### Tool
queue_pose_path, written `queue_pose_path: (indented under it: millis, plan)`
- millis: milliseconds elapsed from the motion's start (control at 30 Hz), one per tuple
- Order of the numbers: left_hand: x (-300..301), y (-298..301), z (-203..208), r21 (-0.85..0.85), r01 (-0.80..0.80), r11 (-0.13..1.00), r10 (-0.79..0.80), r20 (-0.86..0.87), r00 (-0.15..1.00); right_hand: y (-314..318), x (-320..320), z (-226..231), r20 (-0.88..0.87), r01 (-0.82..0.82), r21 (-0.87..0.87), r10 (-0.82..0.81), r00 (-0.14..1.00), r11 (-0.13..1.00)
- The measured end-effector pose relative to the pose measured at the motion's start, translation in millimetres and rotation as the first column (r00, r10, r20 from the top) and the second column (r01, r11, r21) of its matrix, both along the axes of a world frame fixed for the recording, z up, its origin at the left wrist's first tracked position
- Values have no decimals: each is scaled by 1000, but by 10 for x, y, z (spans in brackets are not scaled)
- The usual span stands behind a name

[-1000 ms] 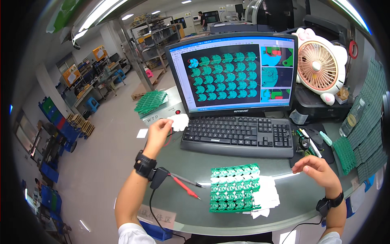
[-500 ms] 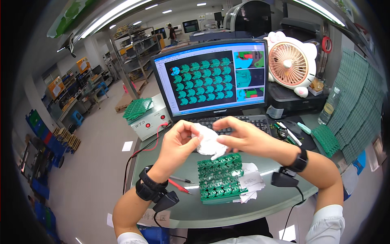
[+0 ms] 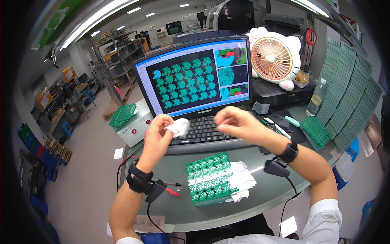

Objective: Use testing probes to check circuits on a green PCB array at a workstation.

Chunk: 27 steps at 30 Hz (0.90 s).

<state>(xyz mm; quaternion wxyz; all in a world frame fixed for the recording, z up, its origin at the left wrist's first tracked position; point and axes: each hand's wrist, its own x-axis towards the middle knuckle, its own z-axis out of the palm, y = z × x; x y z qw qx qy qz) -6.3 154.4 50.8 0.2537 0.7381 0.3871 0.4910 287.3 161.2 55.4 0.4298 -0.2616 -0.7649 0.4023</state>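
Currently, the white wad (image 3: 180, 127) is held up at the near left part of the keyboard (image 3: 200, 132), in front of the monitor (image 3: 187, 81). Left hand (image 3: 157, 136): thumb and fingertips closed on the wad's left edge. Right hand (image 3: 241, 124): raised over the right part of the keyboard, apart from the wad, fingers bent, thumb close to the index finger; cannot tell whether anything is pinched.

Obstructions: right hand and forearm hide many keys. The left wrist's black device (image 3: 140, 179) partly covers the leads of the red probe (image 3: 174, 192) and grey probe (image 3: 174, 184).

Surroundings: green circuit panel (image 3: 203, 171) lies on the near desk, white paper slips (image 3: 242, 179) at its right edge. Farther left, a pale instrument box (image 3: 132, 129) bears a stack of green boards (image 3: 123, 114). Far right, a white-and-pink fan (image 3: 272, 57) stands by the black printer (image 3: 280, 95). Tall stacks of green sheets (image 3: 349, 89) lean at the right edge.

Containers: a small open tray (image 3: 301, 84) beside the fan holds yellow-brown items, too small to identify. A clear bottle (image 3: 316, 98) stands upright at right; contents not distinguishable.
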Motion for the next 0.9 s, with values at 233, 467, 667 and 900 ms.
queue_pose_path:
  millis: [233,467,667,900]
  plan:
    - [-510,193,-500,356,-115,927,312,-566,763,-416,1145,-457,-22,308,-337,-335,942,890]
    - [-296,248,-883,354,266,897,263,-910,321,-589,1310,-722,-70,405,-432,-478,876,806]
    - [-1129,52,-1022,213,-121,969,241,-919,312,-695,1399,-672,-71,420,-369,-475,877,829]
    - [-1749,-253,-499,409,-439,800,532,-822,202,-765,1452,-609,-57,468,-364,-521,852,805]
